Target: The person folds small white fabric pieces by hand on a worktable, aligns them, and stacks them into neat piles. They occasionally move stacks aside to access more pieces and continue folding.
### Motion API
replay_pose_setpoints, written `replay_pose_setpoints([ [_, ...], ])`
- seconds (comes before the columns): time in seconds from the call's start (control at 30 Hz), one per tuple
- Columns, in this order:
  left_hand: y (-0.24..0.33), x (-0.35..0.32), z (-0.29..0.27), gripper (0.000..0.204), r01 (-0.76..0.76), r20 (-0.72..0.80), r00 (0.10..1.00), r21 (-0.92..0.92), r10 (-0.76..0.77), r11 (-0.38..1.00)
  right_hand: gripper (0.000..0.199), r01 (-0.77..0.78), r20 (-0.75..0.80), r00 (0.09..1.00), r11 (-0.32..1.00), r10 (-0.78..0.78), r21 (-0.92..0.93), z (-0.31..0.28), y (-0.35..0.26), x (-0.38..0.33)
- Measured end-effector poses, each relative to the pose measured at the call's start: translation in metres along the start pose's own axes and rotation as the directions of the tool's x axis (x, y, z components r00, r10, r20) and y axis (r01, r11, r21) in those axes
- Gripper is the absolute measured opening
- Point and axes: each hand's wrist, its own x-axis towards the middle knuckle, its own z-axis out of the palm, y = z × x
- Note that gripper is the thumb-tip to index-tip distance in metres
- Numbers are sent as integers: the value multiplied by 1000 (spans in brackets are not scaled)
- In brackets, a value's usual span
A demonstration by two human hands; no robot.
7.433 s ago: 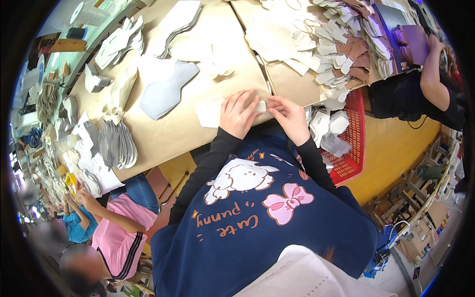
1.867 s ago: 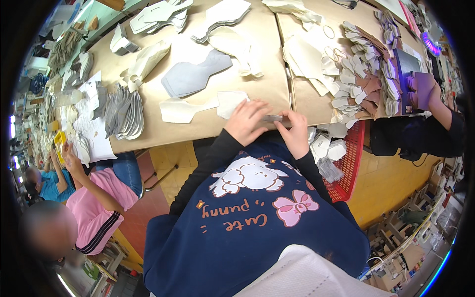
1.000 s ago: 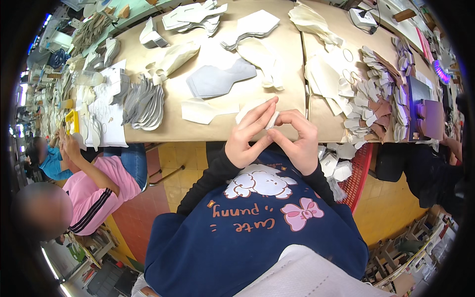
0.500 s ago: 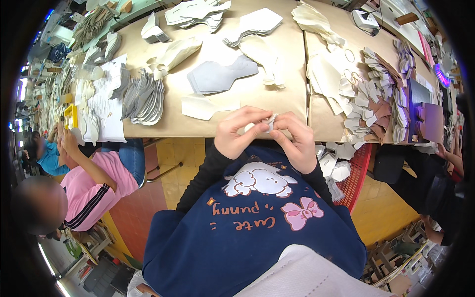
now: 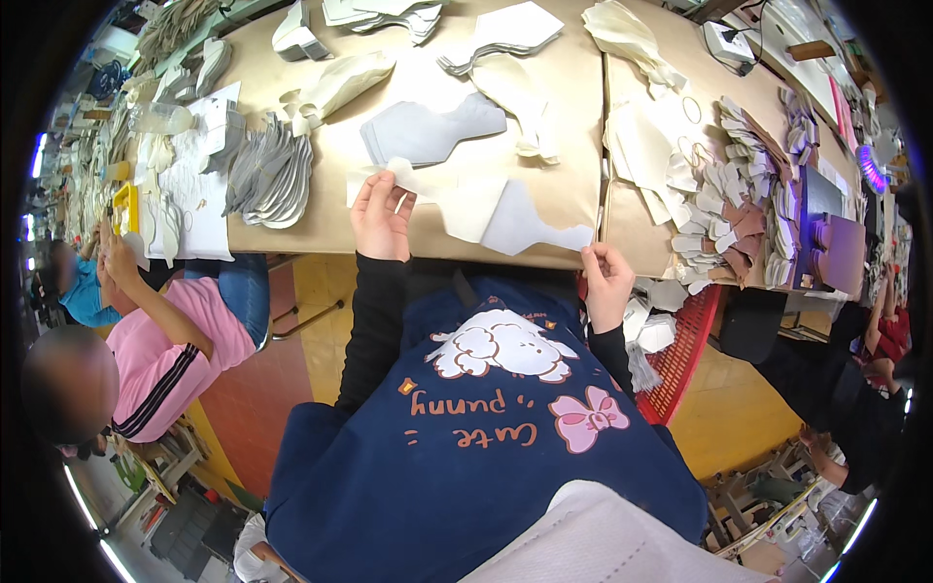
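My left hand (image 5: 384, 216) pinches the rounded cream end of a flat cut piece of sheet material (image 5: 530, 223), thumb and fingertips together. The piece stretches over the table's near edge, cream toward the left and pale grey toward the right. Its narrow grey tip is pinched by my right hand (image 5: 607, 284), out to the right. Partly behind it lies a pale cut piece (image 5: 362, 185) on the table. Beyond my hands rests a larger grey cut piece (image 5: 428, 133).
A brown-paper-covered table (image 5: 321, 209) bears fanned grey pieces (image 5: 272, 175), cream pieces (image 5: 520, 102) and, at the right, heaped brown and grey pieces (image 5: 734, 209). A red basket (image 5: 680, 360) stands at the table's front right. A person in pink (image 5: 175, 355) sits at the left.
My hands were close together over a small folded bit of pale material. They have moved apart, left and right, and the piece is now spread out between them.
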Motion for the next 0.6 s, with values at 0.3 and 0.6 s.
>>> replay_pose_setpoints([
  [0.3,26,23,-31,14,-149,-263,957,-79,123,986,17,-8,-116,993,933,-36,-359,-11,8,-1],
  [0.6,3,-72,35,2,-99,429,902,326,-54,940,65,-280,560,822,781,-107,559,10,-58,-3],
])
